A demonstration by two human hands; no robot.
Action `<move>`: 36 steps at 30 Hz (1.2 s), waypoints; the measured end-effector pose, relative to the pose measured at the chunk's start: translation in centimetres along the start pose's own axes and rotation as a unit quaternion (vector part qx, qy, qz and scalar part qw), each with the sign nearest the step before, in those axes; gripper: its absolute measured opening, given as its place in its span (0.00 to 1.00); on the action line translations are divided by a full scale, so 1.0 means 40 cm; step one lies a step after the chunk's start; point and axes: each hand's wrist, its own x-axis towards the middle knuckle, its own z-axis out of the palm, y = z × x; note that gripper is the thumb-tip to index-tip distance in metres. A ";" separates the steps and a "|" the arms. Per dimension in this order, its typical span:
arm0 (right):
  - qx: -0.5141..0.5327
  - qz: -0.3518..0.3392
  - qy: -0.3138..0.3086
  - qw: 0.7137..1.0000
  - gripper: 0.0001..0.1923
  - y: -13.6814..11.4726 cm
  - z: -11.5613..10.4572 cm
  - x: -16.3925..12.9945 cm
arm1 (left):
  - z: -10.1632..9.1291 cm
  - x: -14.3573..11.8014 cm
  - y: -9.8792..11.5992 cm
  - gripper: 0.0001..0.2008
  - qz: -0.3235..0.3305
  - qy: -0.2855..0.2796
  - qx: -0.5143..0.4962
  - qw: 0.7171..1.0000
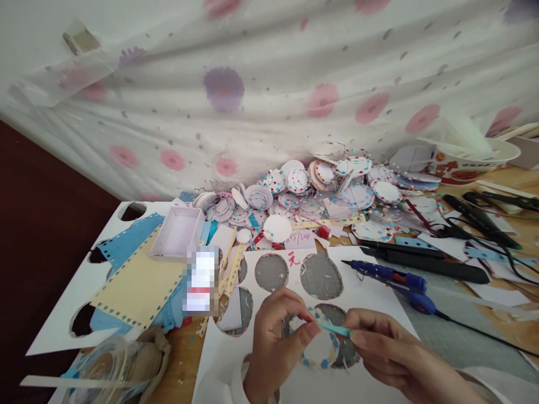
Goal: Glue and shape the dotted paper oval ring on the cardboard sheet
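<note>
Turquoise strip (334, 329): stretched between your two hands, over the lower part of the holed sheet (366, 300).
Left hand (280, 342): your thumb and forefinger are pinched together on one end of the strip, with no gap showing.
Right hand (385, 345): your thumb and fingers press closed on its other end.
Disc (319, 348): white, rimmed with blue and yellowish bits, over the sheet's lower holes, behind your fingers; you cannot tell from here whether your left fingertips touch it.
Glue gun (391, 278): blue, on the sheet's right edge, nozzle pointing left, its cord trailing away to the right.
Pile (315, 185): discs with dotted trims, heaped beyond the sheet's far edge.
Screen (200, 280): blurred out, left of the sheet.
Box (179, 230): shallow and white, left of the sheet, farther from you than the screen.
Card (137, 275): yellow, well left of the sheet, lying over blue pieces.
Bowl (467, 163): beyond the sheet, far to the right.
</note>
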 end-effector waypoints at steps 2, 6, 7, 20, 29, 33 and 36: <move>-0.053 -0.020 0.018 0.998 0.17 0.000 0.005 -0.005 | -0.009 -0.010 0.006 0.06 0.004 0.000 0.002 1.000; -0.187 -0.090 0.049 0.977 0.18 0.007 0.025 -0.009 | -0.014 -0.037 0.006 0.07 -0.023 0.003 -0.009 1.000; -0.217 -0.109 0.052 0.969 0.18 0.012 0.029 -0.009 | -0.015 -0.043 0.002 0.08 -0.032 0.013 -0.013 0.999; -0.451 -0.275 0.203 0.825 0.14 -0.042 -0.068 0.017 | -0.229 -0.089 0.009 0.12 -0.103 0.261 -0.160 0.946; -0.470 -0.319 0.133 0.812 0.12 -0.020 0.022 0.003 | -0.108 -0.091 -0.003 0.11 -0.092 0.144 0.066 0.983; -0.547 -0.367 0.099 0.746 0.09 -0.008 0.027 -0.022 | -0.037 -0.068 0.015 0.08 -0.088 0.019 0.059 0.994; -0.608 -0.410 0.132 0.667 0.09 0.004 0.010 -0.027 | -0.016 -0.061 0.016 0.09 -0.085 0.021 0.022 0.996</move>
